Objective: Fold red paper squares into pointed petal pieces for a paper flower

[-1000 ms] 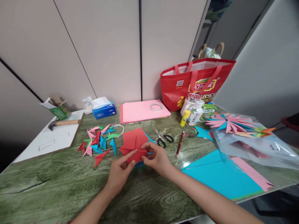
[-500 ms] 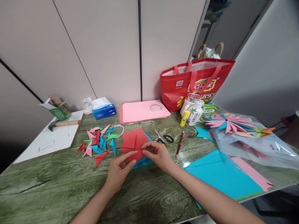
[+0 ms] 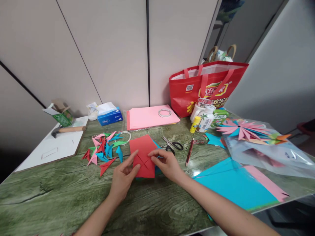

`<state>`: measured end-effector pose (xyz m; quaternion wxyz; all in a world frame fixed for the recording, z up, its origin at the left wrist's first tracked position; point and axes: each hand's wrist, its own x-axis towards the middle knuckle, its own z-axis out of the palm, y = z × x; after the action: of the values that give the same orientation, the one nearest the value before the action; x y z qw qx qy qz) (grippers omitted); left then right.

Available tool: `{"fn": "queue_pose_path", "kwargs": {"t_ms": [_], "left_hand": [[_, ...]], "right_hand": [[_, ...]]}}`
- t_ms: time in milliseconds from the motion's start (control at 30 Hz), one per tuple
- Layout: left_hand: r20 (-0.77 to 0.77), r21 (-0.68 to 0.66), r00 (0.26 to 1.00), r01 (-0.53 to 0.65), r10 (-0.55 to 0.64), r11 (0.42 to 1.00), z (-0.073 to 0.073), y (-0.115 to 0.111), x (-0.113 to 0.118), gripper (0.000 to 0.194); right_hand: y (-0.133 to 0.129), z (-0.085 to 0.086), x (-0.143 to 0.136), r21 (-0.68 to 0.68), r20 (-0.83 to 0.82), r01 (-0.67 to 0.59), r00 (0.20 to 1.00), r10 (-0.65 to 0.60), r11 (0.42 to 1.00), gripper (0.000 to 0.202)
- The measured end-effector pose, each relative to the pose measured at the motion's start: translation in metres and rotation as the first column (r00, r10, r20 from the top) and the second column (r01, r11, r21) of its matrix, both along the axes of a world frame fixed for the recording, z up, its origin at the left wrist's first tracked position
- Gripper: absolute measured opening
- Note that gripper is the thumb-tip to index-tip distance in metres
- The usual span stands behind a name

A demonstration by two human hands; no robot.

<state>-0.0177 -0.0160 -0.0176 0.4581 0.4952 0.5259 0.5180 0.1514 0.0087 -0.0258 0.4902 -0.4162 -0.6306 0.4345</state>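
Note:
A creased sheet of red paper (image 3: 144, 146) is between my hands, crossing fold lines showing on its lower half. My left hand (image 3: 123, 173) has its thumb and fingertips on the paper's left edge. At the right edge, my right hand (image 3: 167, 162) pinches the same sheet. Blue paper (image 3: 157, 144) peeks out from under it. Just left lies a heap of folded pieces (image 3: 104, 149) in red, pink, green and blue, by a white ring (image 3: 126, 137). Scissors with black handles (image 3: 172, 144) rest beyond my right hand, and a dark red pen (image 3: 189, 152) lies to their right.
Pink sheets (image 3: 147, 118), a tissue box (image 3: 109, 117) and a red bag (image 3: 187, 95) line the back. A yellow glue stick (image 3: 195, 124) stands by a white bottle (image 3: 206, 118). Blue sheets (image 3: 233, 183) lie right; a hammer (image 3: 71, 129) sits on a white board (image 3: 54, 150).
The red paper has turned between my hands; its creases now run diagonally and its lower edge sits nearer me. My hands have shifted slightly along its sides.

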Motion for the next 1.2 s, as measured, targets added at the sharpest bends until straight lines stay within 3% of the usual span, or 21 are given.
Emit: {"fn": "queue_pose_path", "kwargs": {"t_ms": [133,267,333,433,533,633,700,800,900,1100,1200], "left_hand": [[-0.065,-0.026,0.995,0.076,-0.077,0.997,0.001,-0.002,0.002,0.057],[0.175,-0.057,0.97,0.18,-0.168,0.982,0.004,-0.004,0.008,0.086],[0.249,-0.069,0.951,0.207,-0.184,0.976,0.006,-0.004,0.009,0.092],[0.231,-0.104,0.957,0.203,-0.175,0.974,0.007,-0.004,0.007,0.083],[0.158,-0.149,0.971,0.203,-0.179,0.968,0.008,-0.001,0.002,0.06],[0.128,-0.155,0.963,0.256,-0.238,0.954,0.008,0.0,-0.002,0.042],[0.126,-0.167,0.949,0.308,-0.29,0.936,0.008,0.0,-0.004,0.036],[0.161,-0.206,0.931,0.357,-0.328,0.911,0.007,-0.001,-0.004,0.035],[0.205,-0.223,0.945,0.299,-0.255,0.928,0.007,-0.001,-0.003,0.037],[0.362,-0.217,0.923,0.219,-0.13,0.951,0.01,0.003,-0.004,0.037],[0.425,-0.205,0.896,0.231,-0.125,0.951,0.011,0.006,-0.007,0.035]], "right_hand": [[-0.003,0.001,-0.001,0.018,-0.011,-0.054,0.998,0.054,0.998,0.021],[-0.005,-0.002,-0.002,0.003,-0.028,-0.079,0.997,0.079,0.997,0.03],[-0.005,-0.003,-0.002,-0.002,-0.028,-0.085,0.996,0.085,0.996,0.031],[-0.005,0.0,0.001,0.029,-0.012,-0.133,0.991,0.134,0.991,0.032],[-0.003,0.002,0.004,0.056,0.007,-0.227,0.974,0.227,0.972,0.032],[0.0,0.0,0.006,-0.023,-0.061,-0.292,0.955,0.29,0.956,0.032],[0.001,-0.003,0.006,-0.063,-0.13,-0.27,0.957,0.26,0.961,0.033],[0.0,-0.004,0.005,0.076,-0.028,-0.141,0.989,0.144,0.987,0.015],[-0.004,0.001,0.005,0.283,0.193,-0.107,0.98,0.053,0.953,0.004],[-0.006,0.005,0.005,0.535,0.345,-0.192,0.939,-0.005,0.823,0.042],[-0.005,0.004,0.006,0.583,0.399,-0.261,0.917,0.009,0.769,0.044]]}}
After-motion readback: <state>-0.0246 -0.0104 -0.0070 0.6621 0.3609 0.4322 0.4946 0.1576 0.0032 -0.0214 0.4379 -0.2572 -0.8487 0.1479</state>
